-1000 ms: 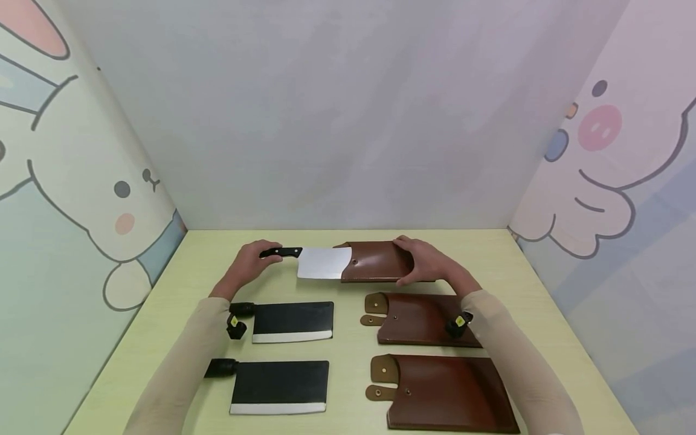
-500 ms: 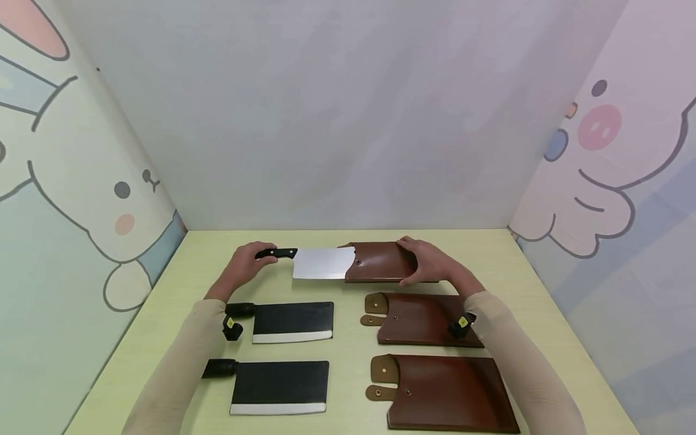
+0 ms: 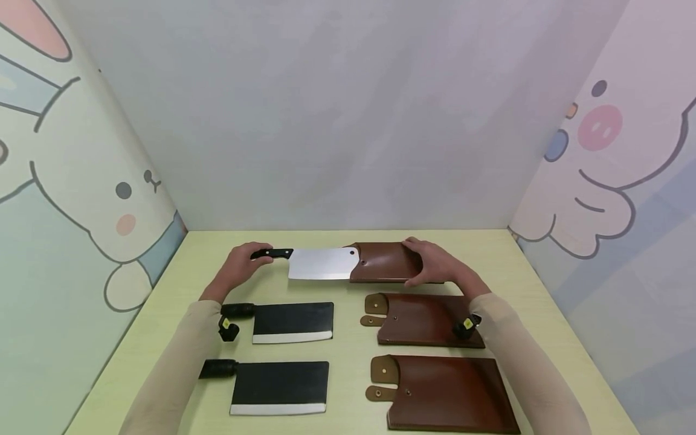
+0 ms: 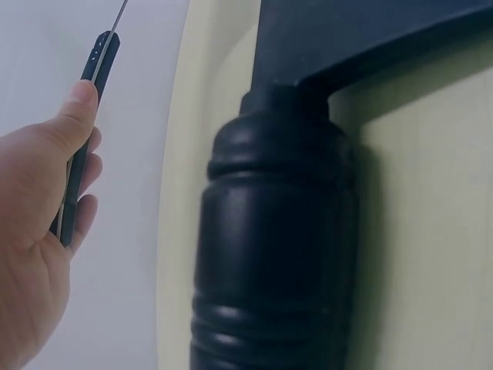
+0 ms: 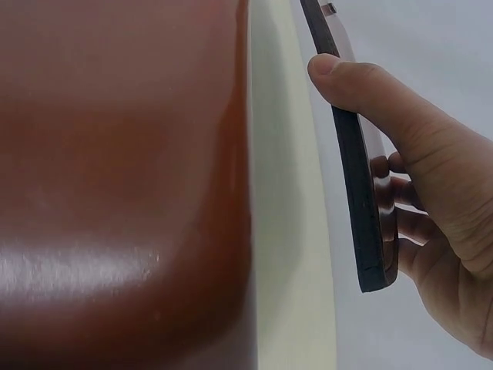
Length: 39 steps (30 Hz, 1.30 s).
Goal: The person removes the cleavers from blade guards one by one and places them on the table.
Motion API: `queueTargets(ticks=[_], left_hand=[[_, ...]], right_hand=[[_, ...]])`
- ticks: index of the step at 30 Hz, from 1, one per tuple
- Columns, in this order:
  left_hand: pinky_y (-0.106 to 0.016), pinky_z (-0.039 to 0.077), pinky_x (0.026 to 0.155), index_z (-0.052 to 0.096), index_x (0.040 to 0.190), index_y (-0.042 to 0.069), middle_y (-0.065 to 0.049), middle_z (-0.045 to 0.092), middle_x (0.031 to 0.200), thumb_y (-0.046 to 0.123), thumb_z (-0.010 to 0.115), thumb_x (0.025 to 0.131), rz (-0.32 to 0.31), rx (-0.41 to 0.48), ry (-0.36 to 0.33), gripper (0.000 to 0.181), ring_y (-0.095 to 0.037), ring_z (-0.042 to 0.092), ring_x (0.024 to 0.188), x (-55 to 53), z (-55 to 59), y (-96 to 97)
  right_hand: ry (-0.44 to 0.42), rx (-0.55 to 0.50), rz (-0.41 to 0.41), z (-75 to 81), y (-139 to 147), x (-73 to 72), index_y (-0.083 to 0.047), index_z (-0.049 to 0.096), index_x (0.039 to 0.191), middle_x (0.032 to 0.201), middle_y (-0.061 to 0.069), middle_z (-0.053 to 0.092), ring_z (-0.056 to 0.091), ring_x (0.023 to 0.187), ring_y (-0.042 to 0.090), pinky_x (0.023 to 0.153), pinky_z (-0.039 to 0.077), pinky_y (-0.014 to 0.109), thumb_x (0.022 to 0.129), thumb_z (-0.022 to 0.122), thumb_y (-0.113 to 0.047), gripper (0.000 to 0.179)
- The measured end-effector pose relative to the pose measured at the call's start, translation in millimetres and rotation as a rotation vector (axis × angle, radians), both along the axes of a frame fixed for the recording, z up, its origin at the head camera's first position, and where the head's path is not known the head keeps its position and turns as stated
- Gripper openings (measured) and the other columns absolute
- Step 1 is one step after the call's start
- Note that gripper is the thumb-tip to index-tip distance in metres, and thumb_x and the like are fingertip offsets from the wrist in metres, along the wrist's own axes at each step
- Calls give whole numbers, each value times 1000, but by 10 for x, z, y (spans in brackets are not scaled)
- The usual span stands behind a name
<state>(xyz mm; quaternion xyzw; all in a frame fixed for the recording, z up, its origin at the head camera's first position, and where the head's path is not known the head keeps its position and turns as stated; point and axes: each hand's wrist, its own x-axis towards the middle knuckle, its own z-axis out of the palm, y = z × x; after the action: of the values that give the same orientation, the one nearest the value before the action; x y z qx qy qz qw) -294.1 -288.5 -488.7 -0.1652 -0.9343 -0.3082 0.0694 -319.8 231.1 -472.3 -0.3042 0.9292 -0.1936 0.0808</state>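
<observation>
At the back of the table my left hand point(image 3: 237, 264) grips the black riveted handle point(image 4: 103, 58) of a silver cleaver point(image 3: 321, 264). The far end of its blade sits in the mouth of a brown leather sheath point(image 3: 388, 263), and a round hole shows near the blade's top corner. My right hand point(image 3: 437, 263) holds the sheath by its right part, thumb on the near edge point(image 5: 350, 146) and fingers round the far side. Both things are held edge-on in the wrist views. How much of the blade is still inside the sheath is hidden.
Nearer lie two black-bladed cleavers point(image 3: 293, 320) point(image 3: 280, 383) with black handles, under and beside my left forearm. To their right are two brown sheaths point(image 3: 421, 317) point(image 3: 446, 389) with snap straps, partly below my right forearm. A pale wall point(image 3: 348, 121) stands behind the table.
The cleaver has slid left with my left hand while the sheath has shifted right with my right hand. More blade shows, and its corner hole has come into view.
</observation>
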Motion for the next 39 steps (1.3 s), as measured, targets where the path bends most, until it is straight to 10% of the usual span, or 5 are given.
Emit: queueTargets(ticks=[39], left_hand=[[-60, 45, 100, 67, 127, -3, -25, 67, 127, 20, 72, 97, -1, -41, -8, 38, -45, 60, 120, 131, -109, -410]], right_hand=[[-12, -54, -33, -193, 547, 59, -13, 39, 157, 153, 15, 43, 53, 129, 35, 99, 46, 56, 72, 90, -56, 108]])
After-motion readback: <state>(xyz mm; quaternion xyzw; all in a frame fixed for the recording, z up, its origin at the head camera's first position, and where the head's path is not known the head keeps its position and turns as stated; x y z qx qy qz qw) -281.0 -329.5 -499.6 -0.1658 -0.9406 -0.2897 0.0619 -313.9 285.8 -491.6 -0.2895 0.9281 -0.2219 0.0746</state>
